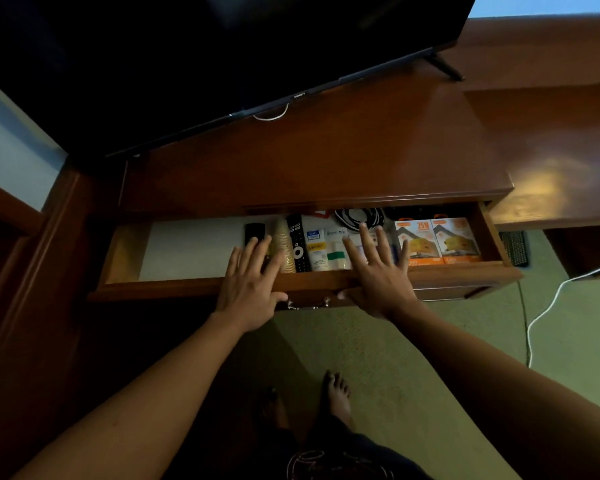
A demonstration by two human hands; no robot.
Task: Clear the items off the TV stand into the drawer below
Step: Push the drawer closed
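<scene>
The wooden drawer (160, 289) under the TV stand top (326, 157) is pulled out. Inside it lie a small black remote (254, 232), a gold tube (283, 242), a long black remote (298, 242), white tubes and packets (321, 249), a coiled black-and-white cable (359, 216) and two orange boxes (439, 240). My left hand (252, 284) lies flat over the drawer's front edge, fingers spread above the small remote and gold tube. My right hand (378, 268) also rests flat on the front edge, fingers spread over the packets. Neither hand holds anything.
A black TV (222, 46) stands on the stand, with a white cable loop (271, 116) below its edge. A lower wooden desk surface (551, 161) is at the right. A white cord (541, 313) runs over the carpet. My bare feet (336, 396) stand below the drawer.
</scene>
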